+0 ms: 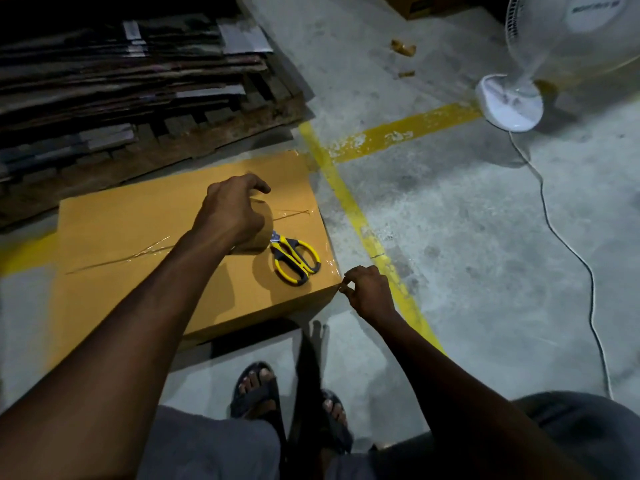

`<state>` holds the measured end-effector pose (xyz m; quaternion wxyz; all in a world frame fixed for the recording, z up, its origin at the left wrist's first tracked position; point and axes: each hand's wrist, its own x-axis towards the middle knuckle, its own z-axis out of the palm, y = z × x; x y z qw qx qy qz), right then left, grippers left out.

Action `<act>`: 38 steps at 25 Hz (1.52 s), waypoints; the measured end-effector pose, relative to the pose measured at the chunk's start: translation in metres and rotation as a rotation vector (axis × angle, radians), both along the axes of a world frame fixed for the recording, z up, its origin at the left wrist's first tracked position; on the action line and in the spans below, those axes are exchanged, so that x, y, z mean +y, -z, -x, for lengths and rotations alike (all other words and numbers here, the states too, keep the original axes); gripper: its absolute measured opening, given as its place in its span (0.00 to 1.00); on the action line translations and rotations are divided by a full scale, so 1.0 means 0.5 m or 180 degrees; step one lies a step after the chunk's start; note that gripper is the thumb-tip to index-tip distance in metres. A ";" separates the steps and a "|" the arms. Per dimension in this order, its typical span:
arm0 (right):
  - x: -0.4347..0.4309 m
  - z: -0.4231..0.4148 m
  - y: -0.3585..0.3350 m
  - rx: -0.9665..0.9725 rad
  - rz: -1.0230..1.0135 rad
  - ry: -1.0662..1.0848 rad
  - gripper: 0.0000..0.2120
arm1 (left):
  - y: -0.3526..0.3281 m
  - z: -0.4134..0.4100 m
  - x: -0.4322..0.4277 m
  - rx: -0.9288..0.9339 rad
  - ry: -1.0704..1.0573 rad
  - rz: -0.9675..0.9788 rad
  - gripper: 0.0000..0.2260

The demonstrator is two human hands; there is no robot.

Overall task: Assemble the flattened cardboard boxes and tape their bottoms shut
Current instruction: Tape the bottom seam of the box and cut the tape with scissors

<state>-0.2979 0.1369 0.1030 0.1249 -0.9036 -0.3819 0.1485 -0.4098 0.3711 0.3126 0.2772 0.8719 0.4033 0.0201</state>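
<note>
Left hand [232, 216] curls round the tape roll [258, 239] atop the cardboard box [121, 230]. The right hand [367, 289] pinches what looks like clear tape [327, 263] at the box's near right corner. Scissors [294, 259] lie on the box between them, with the handles toward the right hand.

Dim, shadowy — wide-angle edge warp

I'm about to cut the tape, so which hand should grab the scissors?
Probably the right hand: the scissors lie with their handles toward it, and it only pinches at the cardboard box corner. The left hand grips the tape roll.
</note>
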 end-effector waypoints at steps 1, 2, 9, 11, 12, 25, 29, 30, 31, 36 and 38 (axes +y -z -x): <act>0.001 -0.002 0.001 -0.0033 -0.0003 0.0027 0.04 | 0.005 -0.003 0.002 0.0006 0.0027 0.0001 0.25; 0.000 -0.005 0.002 -0.0062 0.0006 0.0041 0.03 | 0.010 -0.005 0.004 0.0020 0.0033 0.0013 0.25; 0.024 -0.028 0.012 0.0186 -0.0142 0.0282 0.04 | 0.023 -0.027 0.000 0.0071 -0.0014 -0.0001 0.25; 0.024 -0.031 0.015 0.0372 -0.0268 0.0189 0.04 | 0.023 -0.034 -0.006 0.0115 -0.0025 -0.0021 0.25; 0.020 -0.031 0.018 0.0409 -0.0331 0.0107 0.07 | 0.025 -0.037 -0.008 0.0126 -0.0031 -0.0024 0.26; 0.000 0.015 0.019 0.0603 -0.0216 0.0151 0.13 | 0.042 -0.040 -0.003 0.0152 -0.0004 0.0078 0.26; -0.020 0.005 0.028 0.0639 -0.0354 -0.0064 0.14 | 0.043 -0.039 -0.004 0.0164 -0.0012 0.0098 0.26; -0.021 -0.001 0.028 0.0546 -0.0333 -0.0138 0.11 | 0.044 -0.038 -0.004 0.0159 -0.0013 0.0111 0.26; -0.017 -0.007 0.026 0.0442 -0.0299 -0.0188 0.08 | 0.043 -0.037 -0.004 0.0155 -0.0025 0.0121 0.26; 0.019 -0.018 0.014 0.0121 -0.0166 -0.0157 0.15 | 0.047 -0.027 0.002 0.0104 -0.0039 0.0163 0.26; 0.024 -0.018 0.012 0.0104 -0.0205 -0.0310 0.27 | 0.048 -0.024 0.004 0.0084 -0.0028 0.0122 0.25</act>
